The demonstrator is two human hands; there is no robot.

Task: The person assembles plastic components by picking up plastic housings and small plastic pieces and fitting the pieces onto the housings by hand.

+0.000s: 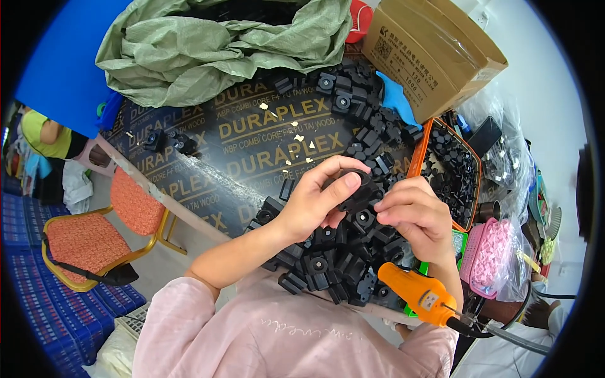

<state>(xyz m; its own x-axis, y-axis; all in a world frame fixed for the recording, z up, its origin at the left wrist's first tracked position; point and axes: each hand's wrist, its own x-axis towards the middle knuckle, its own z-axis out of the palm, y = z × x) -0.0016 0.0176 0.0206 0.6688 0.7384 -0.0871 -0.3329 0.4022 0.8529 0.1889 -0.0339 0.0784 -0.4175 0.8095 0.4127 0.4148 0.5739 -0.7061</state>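
Pinching a round black part [359, 191] between thumb and fingers, the left grip [312, 200] held it just left of the right grip [416, 211], whose fingers were curled together, anything between them unclear. The part's long axis could not be told. Black pieces [317, 264] lay heaped below on the desk [208, 148], which bore gold lettering; beyond, dark print and a square code marked a cardboard box [435, 47].

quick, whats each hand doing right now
Left hand: closed, holding a black plastic part.
Right hand: fingers curled beside that part; whether they pinch something small cannot be told.
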